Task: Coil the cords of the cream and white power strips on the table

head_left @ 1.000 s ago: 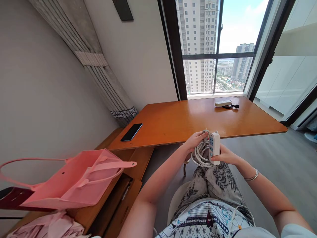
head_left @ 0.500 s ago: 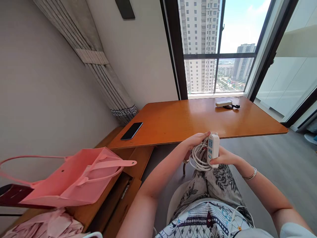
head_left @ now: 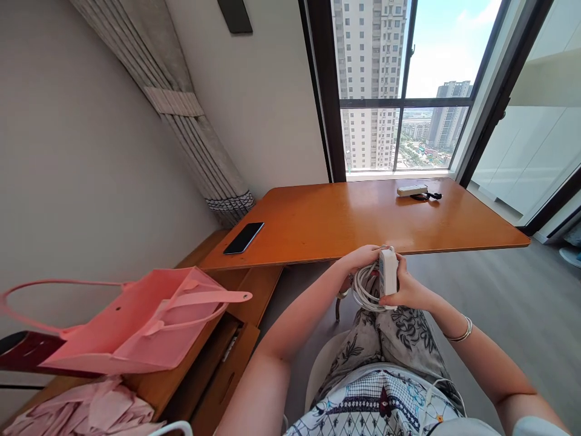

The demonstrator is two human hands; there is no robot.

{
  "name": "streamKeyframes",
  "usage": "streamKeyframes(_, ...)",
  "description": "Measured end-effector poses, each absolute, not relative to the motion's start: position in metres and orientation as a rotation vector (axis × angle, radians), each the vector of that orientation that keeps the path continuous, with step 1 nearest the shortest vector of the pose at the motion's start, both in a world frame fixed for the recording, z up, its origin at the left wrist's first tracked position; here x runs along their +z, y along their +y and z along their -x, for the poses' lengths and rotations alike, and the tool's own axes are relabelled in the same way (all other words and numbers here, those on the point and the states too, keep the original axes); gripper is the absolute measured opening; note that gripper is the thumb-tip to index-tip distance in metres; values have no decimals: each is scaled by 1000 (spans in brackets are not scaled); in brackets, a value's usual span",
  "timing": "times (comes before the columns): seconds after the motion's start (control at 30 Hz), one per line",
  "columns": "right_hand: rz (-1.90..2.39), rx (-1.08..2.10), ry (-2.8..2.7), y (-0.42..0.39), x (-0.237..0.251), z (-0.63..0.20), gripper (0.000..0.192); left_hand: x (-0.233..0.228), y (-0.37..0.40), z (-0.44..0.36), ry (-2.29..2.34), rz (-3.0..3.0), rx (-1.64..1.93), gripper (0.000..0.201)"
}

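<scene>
A white plastic power strip [head_left: 388,271], a slim rounded bar with a smooth glossy shell, stands nearly upright in the air just past the near edge of the orange-brown wooden worktop [head_left: 345,221], above the person's lap. It is turned edge-on, so its socket face is mostly hidden. The right hand [head_left: 407,287] holds it from the right side, the fingers [head_left: 399,266] clamped around the strip's body with the thumb low on its front. A coiled white rubbery cable [head_left: 363,289] hangs in several loose loops just left of the strip, touching it. The left hand [head_left: 361,257] rests on top of the coil, its fingers curled together over the loops near the strip's upper end. A thin silver bangle [head_left: 460,333] circles the right wrist. The worktop is smooth and slightly shiny, with rounded corners. A flat black rectangular phone [head_left: 244,237] lies near its left edge, and a second pale power strip with a black cord [head_left: 415,191] lies far off by the window. To the left, a pink non-woven fabric tote bag [head_left: 136,327] with long looped handles rests on a lower wooden shelf unit [head_left: 218,357]. Patterned grey-and-white floral trousers [head_left: 399,339] cover the knees beneath the hands.
</scene>
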State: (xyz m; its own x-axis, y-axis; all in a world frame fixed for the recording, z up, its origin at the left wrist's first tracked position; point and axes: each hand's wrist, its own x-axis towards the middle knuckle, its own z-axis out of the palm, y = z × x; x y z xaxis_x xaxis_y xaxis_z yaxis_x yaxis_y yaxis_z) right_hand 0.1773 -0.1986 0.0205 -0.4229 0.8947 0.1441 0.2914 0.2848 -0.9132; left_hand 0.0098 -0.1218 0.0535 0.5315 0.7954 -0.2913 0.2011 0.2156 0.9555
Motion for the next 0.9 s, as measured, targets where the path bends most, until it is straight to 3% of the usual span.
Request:
streamKeyframes(0.13, 910, 1207, -1887, -195, 18, -177, 136, 43, -117, -9, 956, -1314, 400, 51)
streamKeyframes(0.33, 798, 1314, -1805, -186, 19, -183, 137, 40, -111, 2, 796, -1146, 429, 69)
streamKeyframes(0.7, 852, 1350, -1490, -181, 20, -200, 122, 30, -121, 26, 711, -1044, 469, 53)
streamKeyframes(0.9, 864, 1348, -1475, -179, 26, -205, 99, 29, -133, 23, 791, -969, 705, 35)
